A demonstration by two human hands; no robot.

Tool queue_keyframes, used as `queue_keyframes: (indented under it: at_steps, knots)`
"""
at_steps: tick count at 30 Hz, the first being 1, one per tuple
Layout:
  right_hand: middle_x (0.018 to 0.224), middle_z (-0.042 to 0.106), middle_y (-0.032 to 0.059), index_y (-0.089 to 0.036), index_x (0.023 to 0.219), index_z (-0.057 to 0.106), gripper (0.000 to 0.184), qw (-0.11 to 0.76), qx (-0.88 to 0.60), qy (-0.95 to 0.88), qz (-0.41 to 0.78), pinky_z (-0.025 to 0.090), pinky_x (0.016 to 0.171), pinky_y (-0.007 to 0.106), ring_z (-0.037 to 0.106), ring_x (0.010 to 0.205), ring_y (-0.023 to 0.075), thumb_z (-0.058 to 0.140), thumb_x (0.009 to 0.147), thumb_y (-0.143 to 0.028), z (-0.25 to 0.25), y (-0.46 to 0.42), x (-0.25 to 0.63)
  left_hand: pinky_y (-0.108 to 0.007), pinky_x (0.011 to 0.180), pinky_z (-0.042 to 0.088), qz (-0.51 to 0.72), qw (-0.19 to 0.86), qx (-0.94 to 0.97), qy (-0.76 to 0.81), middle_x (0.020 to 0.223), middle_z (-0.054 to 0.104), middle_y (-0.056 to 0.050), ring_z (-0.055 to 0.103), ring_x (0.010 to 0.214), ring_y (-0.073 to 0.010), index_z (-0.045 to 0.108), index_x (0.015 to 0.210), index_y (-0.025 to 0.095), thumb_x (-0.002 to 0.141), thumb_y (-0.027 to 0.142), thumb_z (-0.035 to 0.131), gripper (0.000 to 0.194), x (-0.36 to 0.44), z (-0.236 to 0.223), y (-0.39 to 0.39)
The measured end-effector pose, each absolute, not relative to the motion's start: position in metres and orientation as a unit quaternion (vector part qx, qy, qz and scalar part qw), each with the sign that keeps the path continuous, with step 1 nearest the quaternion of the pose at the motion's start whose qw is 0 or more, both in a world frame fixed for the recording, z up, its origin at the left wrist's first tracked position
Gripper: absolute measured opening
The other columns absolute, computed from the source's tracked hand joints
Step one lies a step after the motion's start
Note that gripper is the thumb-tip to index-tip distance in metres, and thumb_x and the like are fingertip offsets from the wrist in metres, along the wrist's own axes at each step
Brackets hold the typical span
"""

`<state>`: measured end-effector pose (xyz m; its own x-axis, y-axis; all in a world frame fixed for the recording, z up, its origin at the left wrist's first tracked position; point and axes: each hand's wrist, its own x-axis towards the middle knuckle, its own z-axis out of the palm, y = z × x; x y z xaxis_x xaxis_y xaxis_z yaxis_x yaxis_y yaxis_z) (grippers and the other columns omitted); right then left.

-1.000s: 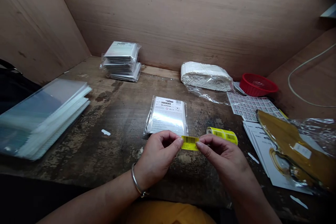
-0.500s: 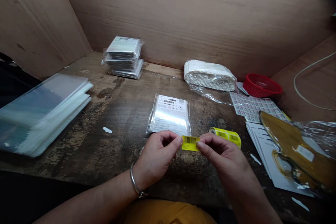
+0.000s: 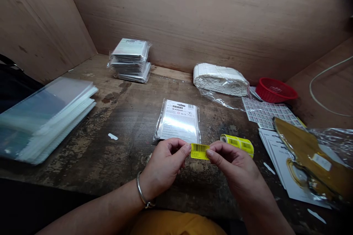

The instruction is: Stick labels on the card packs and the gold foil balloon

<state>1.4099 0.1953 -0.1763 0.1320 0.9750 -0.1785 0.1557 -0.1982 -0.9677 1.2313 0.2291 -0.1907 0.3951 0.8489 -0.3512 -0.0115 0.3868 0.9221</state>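
A small yellow barcode label [image 3: 199, 151] is stretched between my two hands. My left hand [image 3: 168, 158], with a metal bangle at the wrist, pinches its left end. The right end is held between the thumb and finger of my right hand [image 3: 233, 159]. Just beyond my hands lies a white printed card pack [image 3: 180, 120] in a clear plastic bag, its back print facing up. A roll of yellow barcode labels [image 3: 242, 144] rests on the table, partly behind my right hand.
Clear plastic sleeves [image 3: 52, 117] are stacked at the left. Bagged packs [image 3: 131, 58] form a pile at the back. Farther right are a plastic-wrapped white bundle [image 3: 220, 79], a red basket [image 3: 275, 90], a sticker sheet [image 3: 271, 113], white cards [image 3: 275, 158] and an amber plastic piece [image 3: 303, 150].
Almost nothing differs. Both hands keep their pinch on the yellow label, which sits very slightly lower in view.
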Motion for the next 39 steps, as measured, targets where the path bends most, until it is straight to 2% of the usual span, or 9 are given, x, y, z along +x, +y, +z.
queue_keyframes:
  at_steps: [13,16,19,23,25,27,30,35,39]
  knots:
    - [0.068,0.058,0.0,-0.019,0.069,0.065,0.024,0.42,-0.621,-0.474,0.461,0.039,0.058,0.024,0.049,0.064,0.0135,0.071,0.073,-0.042,-0.173,0.2,1.405,-0.02,0.045,0.036,0.309,0.687,0.467,0.463,0.051,0.05,0.005,0.045,0.045,-0.0092,0.059,0.077,0.016,0.086,0.042,0.055,0.028,1.228,-0.186,0.231]
    - [0.069,0.058,0.0,-0.019,0.068,0.066,0.024,0.429,-0.617,-0.482,0.451,0.04,0.06,0.025,0.05,0.066,0.0139,0.071,0.074,-0.041,-0.17,0.202,1.408,-0.025,0.064,0.046,0.326,0.55,0.609,0.469,0.076,0.066,-0.002,0.059,0.067,-0.0142,0.068,0.09,0.018,0.087,0.037,0.057,0.022,1.211,-0.176,0.238]
    - [0.07,0.061,-0.0006,-0.019,0.067,0.068,0.022,0.483,-0.612,-0.429,0.456,0.042,0.065,0.023,0.052,0.07,0.0131,0.077,0.068,-0.039,-0.171,0.214,1.412,-0.029,0.078,0.046,0.324,0.385,0.711,0.491,0.101,0.068,-0.005,0.062,0.087,-0.0185,0.069,0.106,0.021,0.088,0.034,0.056,0.026,1.19,-0.166,0.252]
    - [0.09,0.068,0.0022,-0.019,0.065,0.07,0.027,0.574,-0.591,-0.315,0.471,0.048,0.077,0.025,0.058,0.083,0.0151,0.087,0.052,-0.037,-0.183,0.244,1.41,-0.033,0.085,0.046,0.332,0.387,0.66,0.552,0.124,0.059,-0.01,0.057,0.105,-0.0236,0.057,0.127,0.017,0.088,0.036,0.053,0.043,1.174,-0.173,0.279]
    - [0.093,0.068,0.0039,-0.019,0.063,0.07,0.031,0.58,-0.587,-0.3,0.478,0.051,0.075,0.028,0.061,0.082,0.0163,0.087,0.048,-0.038,-0.191,0.258,1.407,-0.036,0.088,0.046,0.329,0.403,0.64,0.565,0.131,0.055,-0.014,0.056,0.109,-0.0263,0.05,0.134,0.014,0.086,0.036,0.055,0.053,1.174,-0.184,0.292]
    - [0.087,0.068,0.0048,-0.018,0.063,0.069,0.033,0.578,-0.586,-0.289,0.49,0.054,0.069,0.03,0.062,0.075,0.0168,0.088,0.045,-0.04,-0.2,0.269,1.404,-0.037,0.088,0.047,0.319,0.428,0.629,0.564,0.127,0.058,-0.017,0.059,0.104,-0.026,0.05,0.134,0.011,0.084,0.034,0.056,0.055,1.176,-0.195,0.303]
    - [0.079,0.069,0.0053,-0.018,0.063,0.069,0.034,0.567,-0.581,-0.287,0.509,0.056,0.067,0.031,0.064,0.072,0.0182,0.087,0.044,-0.04,-0.208,0.276,1.401,-0.031,0.085,0.05,0.317,0.471,0.617,0.545,0.12,0.063,-0.014,0.063,0.095,-0.0211,0.054,0.13,0.012,0.081,0.027,0.059,0.051,1.181,-0.204,0.311]
    - [0.091,0.072,0.008,-0.018,0.064,0.069,0.031,0.538,-0.58,-0.298,0.535,0.055,0.072,0.03,0.065,0.077,0.0185,0.086,0.05,-0.04,-0.211,0.269,1.401,-0.026,0.067,0.051,0.315,0.497,0.604,0.537,0.09,0.069,-0.007,0.062,0.073,-0.0158,0.055,0.13,0.011,0.077,0.018,0.061,0.054,1.185,-0.203,0.301]
    - [0.103,0.071,0.0097,-0.017,0.063,0.07,0.029,0.503,-0.585,-0.309,0.555,0.053,0.076,0.029,0.064,0.087,0.0201,0.085,0.054,-0.039,-0.209,0.25,1.397,-0.025,0.061,0.049,0.309,0.488,0.59,0.563,0.085,0.064,-0.006,0.057,0.069,-0.0149,0.052,0.133,0.011,0.079,0.021,0.061,0.056,1.175,-0.202,0.273]
